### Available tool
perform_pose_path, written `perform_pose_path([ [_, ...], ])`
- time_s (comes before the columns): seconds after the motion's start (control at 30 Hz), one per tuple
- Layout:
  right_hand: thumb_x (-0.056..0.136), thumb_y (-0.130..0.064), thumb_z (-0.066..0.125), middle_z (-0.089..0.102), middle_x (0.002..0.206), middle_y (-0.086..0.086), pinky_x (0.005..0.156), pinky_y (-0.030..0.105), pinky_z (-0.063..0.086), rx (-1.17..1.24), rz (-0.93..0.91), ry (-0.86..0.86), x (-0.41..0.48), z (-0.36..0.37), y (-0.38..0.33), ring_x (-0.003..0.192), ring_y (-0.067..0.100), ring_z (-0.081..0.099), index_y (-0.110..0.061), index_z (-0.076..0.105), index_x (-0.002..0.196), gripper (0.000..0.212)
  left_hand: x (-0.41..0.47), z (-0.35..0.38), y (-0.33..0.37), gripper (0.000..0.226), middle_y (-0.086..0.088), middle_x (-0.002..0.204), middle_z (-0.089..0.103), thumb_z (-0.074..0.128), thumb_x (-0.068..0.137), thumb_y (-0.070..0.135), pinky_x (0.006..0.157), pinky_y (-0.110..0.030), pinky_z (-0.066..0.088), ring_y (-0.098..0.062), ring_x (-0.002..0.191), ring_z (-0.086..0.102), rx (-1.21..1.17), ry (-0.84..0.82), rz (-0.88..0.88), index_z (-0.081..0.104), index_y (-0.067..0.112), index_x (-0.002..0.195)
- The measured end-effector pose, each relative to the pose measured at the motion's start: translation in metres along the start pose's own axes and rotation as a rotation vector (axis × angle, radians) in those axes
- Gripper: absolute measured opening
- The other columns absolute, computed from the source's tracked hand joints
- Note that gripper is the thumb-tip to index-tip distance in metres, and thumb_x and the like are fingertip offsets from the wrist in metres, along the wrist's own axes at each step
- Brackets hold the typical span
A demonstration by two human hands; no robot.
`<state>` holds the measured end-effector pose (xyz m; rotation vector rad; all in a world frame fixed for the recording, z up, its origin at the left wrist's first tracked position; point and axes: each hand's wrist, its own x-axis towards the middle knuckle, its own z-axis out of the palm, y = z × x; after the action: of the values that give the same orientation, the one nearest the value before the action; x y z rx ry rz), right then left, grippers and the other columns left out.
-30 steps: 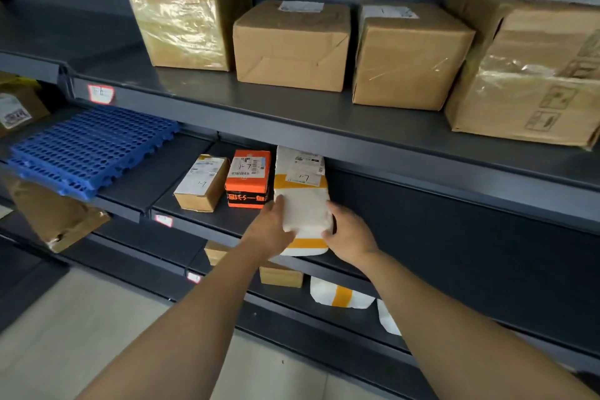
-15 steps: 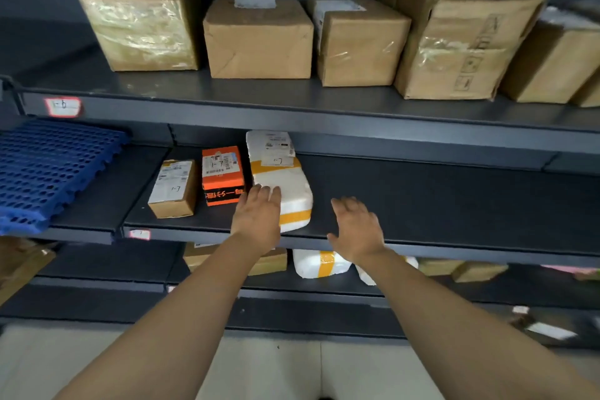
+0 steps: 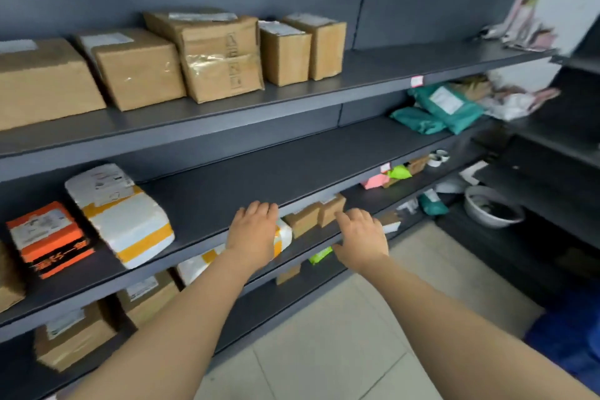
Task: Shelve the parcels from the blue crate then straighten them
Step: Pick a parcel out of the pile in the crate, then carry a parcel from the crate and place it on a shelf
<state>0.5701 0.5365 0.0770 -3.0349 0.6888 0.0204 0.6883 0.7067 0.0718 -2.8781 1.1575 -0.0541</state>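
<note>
A white parcel with yellow tape (image 3: 121, 214) lies on the middle shelf (image 3: 259, 172) at the left, beside an orange box (image 3: 48, 239). Both my hands hover empty in front of that shelf's front edge, well right of the parcel. My left hand (image 3: 253, 232) has its fingers relaxed and loosely bent. My right hand (image 3: 362, 237) is spread, palm down. A blue shape at the lower right (image 3: 571, 334) may be the crate; it is blurred and cut off.
Several brown cardboard boxes (image 3: 220, 55) line the top shelf. Green mailers (image 3: 438, 109) lie at the middle shelf's right end. Small boxes (image 3: 313, 216) and bags sit on lower shelves. A grey basin (image 3: 492, 206) rests low on the right by a dark side rack.
Both hands let go of the white taped parcel and moved away to the right. The view swung right, so the parcel now sits at the left and the blue pallet is out of sight.
</note>
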Motion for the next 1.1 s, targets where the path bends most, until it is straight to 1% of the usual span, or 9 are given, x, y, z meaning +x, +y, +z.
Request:
perform_pose_path([
  [0.13, 0.086, -0.031, 0.060, 0.045, 0.135, 0.005, 0.105, 0.038, 0.033, 0.020, 0.155, 0.039, -0.045, -0.008, 0.079, 0.132, 0.027, 0.036, -0.022, 0.040, 0.139, 0.058, 0.016, -0.015, 0.085, 0.067, -0.002, 0.138, 0.043, 0.065, 0.084, 0.021, 0.102, -0.033, 0.036, -0.022, 0.129, 0.038, 0.004, 0.058, 0.172, 0.030, 0.015, 0.141],
  [0.23, 0.086, -0.032, 0.061, 0.045, 0.135, 0.005, 0.103, 0.038, 0.034, 0.009, 0.262, 0.047, -0.083, -0.015, 0.141, 0.130, 0.027, 0.037, -0.021, 0.041, 0.138, 0.057, 0.022, -0.023, 0.156, 0.075, -0.004, 0.144, 0.038, 0.064, 0.086, 0.023, 0.105, -0.033, 0.034, -0.022, 0.133, 0.035, -0.015, 0.071, 0.276, 0.022, 0.014, 0.147],
  [0.33, 0.086, -0.035, 0.061, 0.046, 0.133, 0.006, 0.103, 0.039, 0.035, -0.003, 0.360, 0.041, -0.125, -0.018, 0.206, 0.128, 0.027, 0.039, -0.020, 0.043, 0.134, 0.053, 0.021, -0.029, 0.231, 0.073, -0.004, 0.148, 0.035, 0.061, 0.088, 0.020, 0.109, -0.034, 0.032, -0.023, 0.135, 0.032, -0.023, 0.081, 0.369, 0.021, 0.013, 0.149],
  [0.5, 0.087, -0.031, 0.058, 0.045, 0.133, 0.006, 0.102, 0.038, 0.035, -0.035, 0.489, 0.051, -0.194, -0.022, 0.303, 0.128, 0.027, 0.038, -0.019, 0.045, 0.133, 0.050, 0.012, -0.030, 0.348, 0.069, -0.002, 0.144, 0.039, 0.062, 0.087, 0.022, 0.101, -0.035, 0.038, -0.022, 0.133, 0.035, -0.031, 0.084, 0.484, 0.025, 0.015, 0.146],
  [0.63, 0.088, -0.028, 0.059, 0.045, 0.134, 0.005, 0.102, 0.037, 0.035, -0.049, 0.607, 0.048, -0.257, -0.022, 0.384, 0.128, 0.026, 0.037, -0.019, 0.044, 0.137, 0.052, 0.003, -0.035, 0.453, 0.068, -0.003, 0.144, 0.039, 0.060, 0.087, 0.018, 0.103, -0.035, 0.037, -0.024, 0.133, 0.034, -0.064, 0.076, 0.590, 0.026, 0.013, 0.146],
  [0.77, 0.092, -0.031, 0.057, 0.044, 0.135, 0.005, 0.101, 0.037, 0.035, -0.053, 0.717, 0.031, -0.312, -0.025, 0.453, 0.130, 0.026, 0.036, -0.018, 0.040, 0.140, 0.053, -0.004, -0.044, 0.547, 0.076, -0.003, 0.149, 0.033, 0.061, 0.089, 0.023, 0.106, -0.037, 0.034, -0.024, 0.137, 0.029, -0.101, 0.050, 0.698, 0.018, 0.013, 0.151],
  [0.87, 0.093, -0.033, 0.057, 0.042, 0.138, 0.006, 0.103, 0.038, 0.036, -0.030, 0.811, 0.028, -0.344, -0.028, 0.504, 0.131, 0.028, 0.035, -0.019, 0.037, 0.143, 0.056, -0.005, -0.054, 0.615, 0.076, -0.002, 0.148, 0.035, 0.062, 0.089, 0.026, 0.104, -0.038, 0.036, -0.024, 0.136, 0.031, -0.121, 0.060, 0.779, 0.020, 0.014, 0.150],
  [1.03, 0.093, -0.036, 0.059, 0.042, 0.139, 0.006, 0.104, 0.040, 0.036, 0.007, 0.964, -0.007, -0.389, -0.026, 0.583, 0.132, 0.028, 0.035, -0.019, 0.038, 0.141, 0.055, -0.002, -0.059, 0.724, 0.070, -0.002, 0.145, 0.038, 0.063, 0.088, 0.023, 0.102, -0.036, 0.037, -0.023, 0.133, 0.034, -0.127, 0.049, 0.924, 0.026, 0.015, 0.147],
  [1.1, 0.092, -0.037, 0.059, 0.041, 0.140, 0.006, 0.104, 0.040, 0.036, 0.015, 1.021, -0.007, -0.404, -0.025, 0.618, 0.133, 0.028, 0.034, -0.019, 0.039, 0.140, 0.055, 0.002, -0.056, 0.769, 0.072, -0.002, 0.147, 0.036, 0.061, 0.089, 0.021, 0.102, -0.035, 0.036, -0.022, 0.134, 0.032, -0.128, 0.052, 0.983, 0.023, 0.014, 0.149],
])
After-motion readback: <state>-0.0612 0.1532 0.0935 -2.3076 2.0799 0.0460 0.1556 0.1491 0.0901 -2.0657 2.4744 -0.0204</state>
